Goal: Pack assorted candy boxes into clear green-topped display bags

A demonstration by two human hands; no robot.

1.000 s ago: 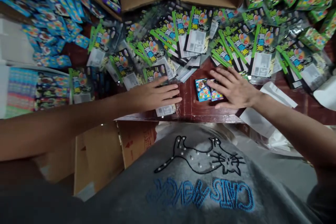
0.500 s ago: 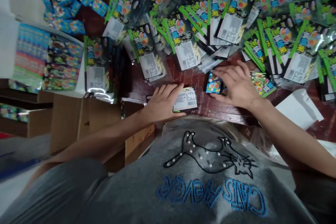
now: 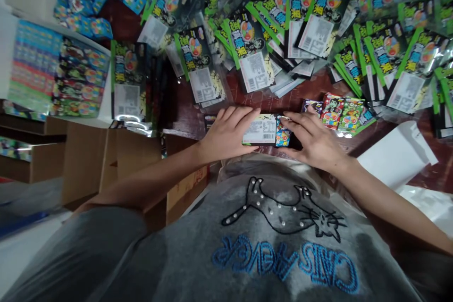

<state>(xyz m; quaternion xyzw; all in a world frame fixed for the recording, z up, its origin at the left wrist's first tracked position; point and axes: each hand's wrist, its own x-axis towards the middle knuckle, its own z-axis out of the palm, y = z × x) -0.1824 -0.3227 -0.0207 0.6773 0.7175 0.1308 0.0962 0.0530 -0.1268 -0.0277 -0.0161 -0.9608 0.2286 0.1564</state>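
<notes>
Near the table's front edge, my left hand is wrapped round a black and green pouch that lies sideways with its white label up. My right hand grips a small blue packet at the pouch's right end; the packet partly shows between pouch and fingers. Just beyond my right hand lie a dark packet, a red packet and a green packet, side by side.
Many black and green pouches cover the back of the table. Blue packets are heaped at the back left, above a box of coloured packets. Open cardboard boxes stand at the left; white paper lies at the right.
My right hand has moved left with the blue packet, up to the pouch. The dark and red packets have come into view. My left hand and its pouch have shifted slightly right.
</notes>
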